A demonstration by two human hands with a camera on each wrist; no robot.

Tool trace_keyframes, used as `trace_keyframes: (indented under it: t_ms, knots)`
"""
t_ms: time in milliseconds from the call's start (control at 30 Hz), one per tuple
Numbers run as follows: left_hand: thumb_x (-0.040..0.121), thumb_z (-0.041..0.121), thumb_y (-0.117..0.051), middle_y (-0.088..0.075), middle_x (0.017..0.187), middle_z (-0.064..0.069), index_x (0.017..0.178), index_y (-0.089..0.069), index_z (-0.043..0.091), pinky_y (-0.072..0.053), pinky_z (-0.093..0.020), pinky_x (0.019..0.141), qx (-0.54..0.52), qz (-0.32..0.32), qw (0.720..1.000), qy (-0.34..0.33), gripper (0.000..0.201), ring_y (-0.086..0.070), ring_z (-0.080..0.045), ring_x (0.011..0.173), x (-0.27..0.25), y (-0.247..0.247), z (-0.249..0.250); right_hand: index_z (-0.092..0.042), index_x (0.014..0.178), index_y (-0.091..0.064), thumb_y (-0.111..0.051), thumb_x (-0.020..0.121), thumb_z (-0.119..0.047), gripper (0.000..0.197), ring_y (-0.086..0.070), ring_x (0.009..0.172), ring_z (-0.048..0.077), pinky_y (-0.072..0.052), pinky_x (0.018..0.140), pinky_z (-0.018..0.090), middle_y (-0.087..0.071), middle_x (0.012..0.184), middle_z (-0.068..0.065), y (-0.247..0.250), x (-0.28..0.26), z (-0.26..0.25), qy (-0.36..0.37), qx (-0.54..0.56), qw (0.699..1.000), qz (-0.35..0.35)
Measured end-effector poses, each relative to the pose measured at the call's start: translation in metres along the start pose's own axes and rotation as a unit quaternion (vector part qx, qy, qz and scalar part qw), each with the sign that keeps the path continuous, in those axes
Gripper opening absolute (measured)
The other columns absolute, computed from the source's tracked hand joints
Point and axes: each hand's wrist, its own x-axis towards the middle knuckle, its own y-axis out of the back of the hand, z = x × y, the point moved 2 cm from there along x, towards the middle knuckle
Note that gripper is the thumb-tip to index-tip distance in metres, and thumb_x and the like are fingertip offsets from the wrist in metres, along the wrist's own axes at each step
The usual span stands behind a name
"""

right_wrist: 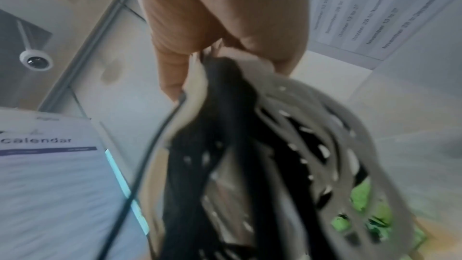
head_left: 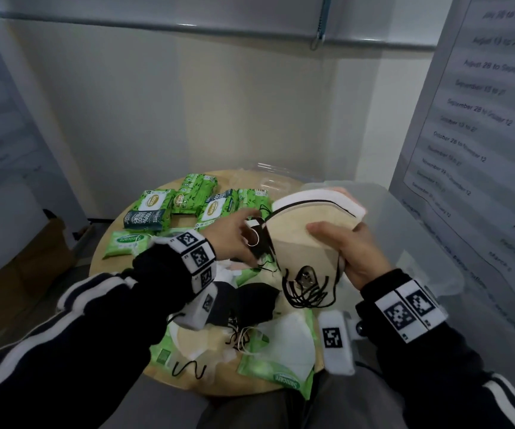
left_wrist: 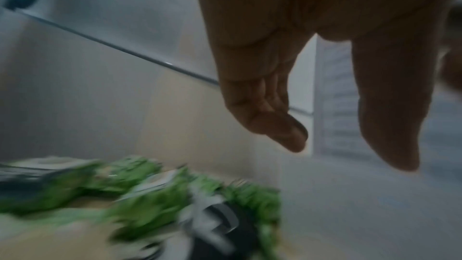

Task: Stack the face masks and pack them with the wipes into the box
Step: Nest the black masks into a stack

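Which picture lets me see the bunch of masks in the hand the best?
The head view: the whole mask stack shows, held by the right hand, straps dangling. The right wrist view shows it close but blurred. The left wrist view misses it.

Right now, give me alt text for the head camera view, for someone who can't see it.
The right hand grips a stack of face masks above a round wooden table, while the left hand reaches toward its dangling black ear loops. Green wipes packs and loose masks litter the table.

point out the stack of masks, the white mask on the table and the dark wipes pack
stack of masks (head_left: 299,230), head view, beige front face
white mask (head_left: 293,339), head view, middle panel
dark wipes pack (head_left: 144,218), head view, dark label
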Motion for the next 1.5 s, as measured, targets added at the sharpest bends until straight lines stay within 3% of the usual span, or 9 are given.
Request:
trace_keyframes:
  t_ms: [100, 267, 533, 667, 900, 1067, 1167, 1267, 1500]
  knots:
    - [0.065, 0.018, -0.084, -0.058, 0.118, -0.001, 0.131, -0.047, 0.015, -0.044, -0.026, 0.081, 0.175, -0.016, 0.981, 0.081, 0.076, -0.056, -0.017, 0.096, 0.005, -0.013, -0.055, -0.013, 0.099, -0.061, -0.055, 0.081, 0.014, 0.034, -0.068, 0.073, 0.014, -0.056, 0.061, 0.027, -0.072, 0.08, 0.002, 0.019, -0.003, 0.008, -0.004, 0.017, 1.0, 0.016]
    - [0.065, 0.033, -0.083, -0.044, 0.138, -0.007, 0.138, -0.035, 0.017, -0.041, -0.039, 0.101, 0.269, -0.051, 0.944, 0.184, 0.088, -0.044, -0.025, 0.125, 0.004, -0.041, -0.127, 0.0, 0.105, -0.063, -0.061, 0.077, 0.01, 0.029, -0.07, 0.075, 0.018, -0.057, 0.058, 0.028, -0.073, 0.084, 0.008, 0.042, -0.007, 0.015, -0.04, 0.059, 0.996, 0.056]
    - [0.081, 0.023, -0.066, -0.065, 0.101, -0.01, 0.1, -0.065, 0.013, -0.04, -0.024, 0.074, 0.244, 0.009, 0.958, 0.15, 0.022, -0.06, -0.026, 0.098, 0.012, -0.03, -0.134, 0.0, 0.121, -0.057, -0.055, 0.084, 0.0, 0.037, -0.064, 0.097, 0.026, -0.058, 0.068, 0.032, -0.065, 0.109, 0.016, 0.049, 0.004, 0.023, -0.045, 0.101, 0.991, 0.07]
    - [0.084, 0.026, -0.067, -0.061, 0.094, -0.007, 0.102, -0.067, 0.01, -0.036, -0.023, 0.075, 0.156, 0.128, 0.975, 0.093, 0.024, -0.057, -0.022, 0.089, 0.013, -0.007, -0.103, -0.005, 0.102, -0.065, -0.06, 0.081, -0.006, 0.022, -0.058, 0.074, 0.037, -0.05, 0.062, 0.039, -0.063, 0.095, 0.016, 0.048, 0.011, 0.032, -0.065, 0.081, 0.992, 0.076]
    - [0.076, 0.027, -0.075, -0.064, 0.071, 0.007, 0.083, -0.068, 0.019, -0.045, -0.014, 0.062, 0.021, -0.142, 0.988, 0.046, 0.013, -0.058, 0.0, 0.061, 0.024, -0.036, -0.052, -0.001, 0.127, -0.052, -0.059, 0.082, 0.004, 0.046, -0.066, 0.091, 0.024, -0.058, 0.068, 0.031, -0.066, 0.11, 0.017, 0.045, 0.02, 0.045, -0.066, 0.056, 0.994, 0.069]
    - [0.075, 0.039, -0.074, -0.065, 0.103, -0.008, 0.106, -0.067, 0.01, -0.045, -0.029, 0.082, 0.186, -0.112, 0.972, 0.091, 0.043, -0.059, -0.023, 0.097, 0.047, -0.086, -0.079, -0.035, 0.148, -0.015, -0.073, 0.073, -0.005, 0.1, -0.06, 0.108, 0.019, -0.058, 0.078, 0.032, -0.041, 0.142, 0.008, 0.05, 0.017, 0.046, -0.033, 0.013, 0.995, 0.097]
    - [0.077, 0.041, -0.071, -0.051, 0.129, -0.009, 0.123, -0.058, 0.012, -0.04, -0.038, 0.101, 0.286, -0.121, 0.943, 0.119, 0.056, -0.048, -0.027, 0.119, 0.049, -0.105, -0.092, -0.067, 0.133, -0.019, -0.087, 0.056, -0.039, 0.106, -0.035, 0.138, 0.021, -0.034, 0.108, 0.056, -0.026, 0.155, -0.005, 0.05, 0.014, 0.042, 0.006, -0.091, 0.994, 0.058]
    - [0.079, 0.031, -0.071, -0.05, 0.127, -0.013, 0.121, -0.059, 0.012, -0.041, -0.041, 0.101, 0.298, -0.086, 0.94, 0.141, 0.048, -0.048, -0.03, 0.118, 0.047, -0.112, -0.095, -0.061, 0.126, -0.041, -0.066, 0.083, -0.007, 0.073, -0.033, 0.135, -0.001, -0.033, 0.113, 0.038, -0.036, 0.148, -0.017, 0.045, 0.015, 0.044, 0.052, -0.144, 0.988, 0.033]
    - [0.076, 0.025, -0.071, -0.064, 0.088, -0.006, 0.093, -0.069, 0.01, -0.038, -0.023, 0.068, 0.188, -0.02, 0.977, 0.101, 0.024, -0.059, -0.022, 0.087, 0.037, -0.082, -0.092, -0.039, 0.069, -0.076, -0.041, 0.088, 0.013, 0.065, -0.062, 0.086, -0.006, -0.045, 0.075, 0.007, -0.072, 0.085, -0.023, 0.031, 0.012, 0.044, 0.027, -0.188, 0.981, 0.02]
